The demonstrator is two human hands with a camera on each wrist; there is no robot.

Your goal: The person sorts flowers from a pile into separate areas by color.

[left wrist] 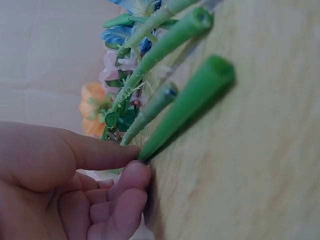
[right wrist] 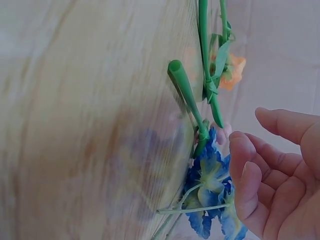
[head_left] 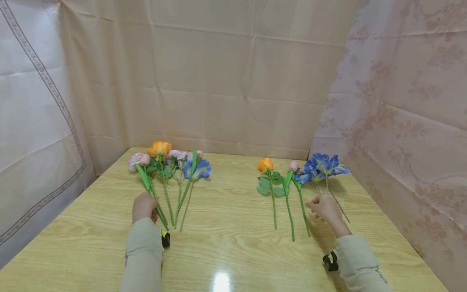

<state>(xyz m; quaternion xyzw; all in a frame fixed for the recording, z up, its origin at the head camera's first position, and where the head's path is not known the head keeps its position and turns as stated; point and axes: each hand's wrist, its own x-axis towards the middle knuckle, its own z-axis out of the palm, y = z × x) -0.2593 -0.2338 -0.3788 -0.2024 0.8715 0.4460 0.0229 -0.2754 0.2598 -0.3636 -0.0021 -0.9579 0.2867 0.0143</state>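
My left hand [head_left: 144,207] is low over the table at the left group of artificial flowers. Its thumb and index finger pinch a thick, smooth green flower stem [left wrist: 192,102], whose hollow end points towards me. Beside that stem lie thinner stems, with an orange flower [head_left: 159,149], pale pink blooms and a blue flower [head_left: 200,169] at their far ends. On the right side, my right hand [head_left: 326,209] hovers by the blue flowers [head_left: 321,165]. Its fingers are loosely bent, with a gap between thumb and index finger [right wrist: 241,152] and nothing held.
Left of the right hand lie another orange flower [head_left: 265,164] with green leaves, a green-leaved stem [head_left: 289,211] and a pink bud [head_left: 294,166]. Beige cloth [head_left: 233,81] hangs behind the wood-grain table [head_left: 226,259]; patterned cloth [head_left: 412,121] hangs at the right.
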